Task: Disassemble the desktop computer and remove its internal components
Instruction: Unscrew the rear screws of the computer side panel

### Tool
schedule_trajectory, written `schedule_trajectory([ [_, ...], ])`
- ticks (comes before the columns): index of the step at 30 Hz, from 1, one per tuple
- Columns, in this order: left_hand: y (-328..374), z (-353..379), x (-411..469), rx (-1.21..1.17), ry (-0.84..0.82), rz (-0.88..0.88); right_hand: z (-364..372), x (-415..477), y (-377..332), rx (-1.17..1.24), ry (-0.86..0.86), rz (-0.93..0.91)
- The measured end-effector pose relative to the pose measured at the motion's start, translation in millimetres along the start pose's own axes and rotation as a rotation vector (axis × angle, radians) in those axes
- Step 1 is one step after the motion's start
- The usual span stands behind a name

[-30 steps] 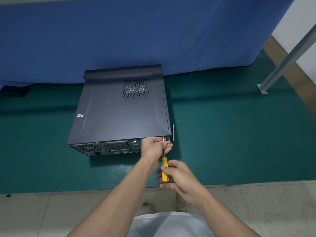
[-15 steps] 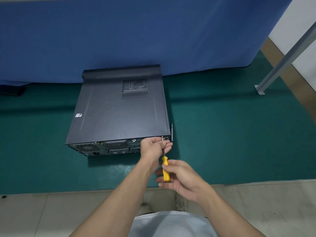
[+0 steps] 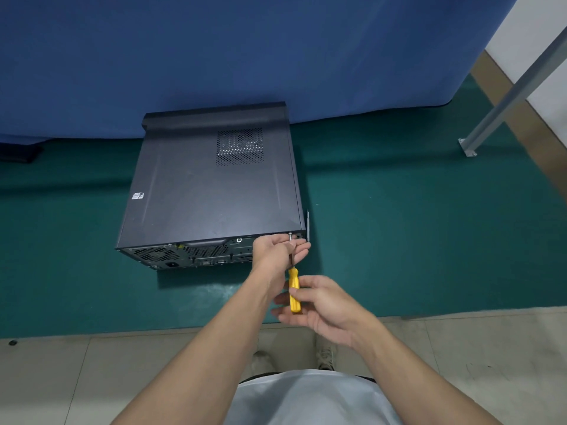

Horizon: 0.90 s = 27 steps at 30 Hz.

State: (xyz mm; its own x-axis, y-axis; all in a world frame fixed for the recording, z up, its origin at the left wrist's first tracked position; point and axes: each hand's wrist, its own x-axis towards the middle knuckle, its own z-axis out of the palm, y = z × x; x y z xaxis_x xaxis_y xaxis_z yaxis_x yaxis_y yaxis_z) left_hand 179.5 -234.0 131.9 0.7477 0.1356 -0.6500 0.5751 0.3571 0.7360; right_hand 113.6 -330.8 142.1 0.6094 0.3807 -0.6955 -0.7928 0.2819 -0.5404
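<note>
The black metal desktop computer case (image 3: 211,194) lies flat on the green floor mat (image 3: 414,240) at 12 o'clock. At its 5 o'clock corner, the left hand (image 3: 276,253) pinches the shaft of the yellow-handled screwdriver (image 3: 294,294), whose tip is on a silver screw (image 3: 290,234). The right hand (image 3: 325,308) grips the handle.

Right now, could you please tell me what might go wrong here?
The small silver screw looks partly out of the black metal computer case; once free it could drop onto the green mat. The left hand pinches the shaft of the yellow-handled screwdriver near the tip, so a slip could jab it.
</note>
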Motion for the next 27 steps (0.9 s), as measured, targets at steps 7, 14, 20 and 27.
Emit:
schedule_trajectory([
  [7, -1.8, -3.8, 2.0, 0.129, 0.111, 0.062, 5.7, 4.2, 9.9, -0.383, 0.329, -0.139],
  [14, 0.5, -2.4, 0.5, -0.063, 0.004, -0.005, -4.5, -2.7, 3.2, -0.001, 0.032, -0.025],
  [20, -4.6, -1.9, 1.0, 0.08, 0.111, 0.037, 9.8, 1.1, 11.1, -0.385, 0.281, -0.123],
  [27, 0.2, -1.1, -0.7, -0.04, 0.017, -0.008, 6.4, -6.4, 3.4, -0.034, 0.023, -0.032],
])
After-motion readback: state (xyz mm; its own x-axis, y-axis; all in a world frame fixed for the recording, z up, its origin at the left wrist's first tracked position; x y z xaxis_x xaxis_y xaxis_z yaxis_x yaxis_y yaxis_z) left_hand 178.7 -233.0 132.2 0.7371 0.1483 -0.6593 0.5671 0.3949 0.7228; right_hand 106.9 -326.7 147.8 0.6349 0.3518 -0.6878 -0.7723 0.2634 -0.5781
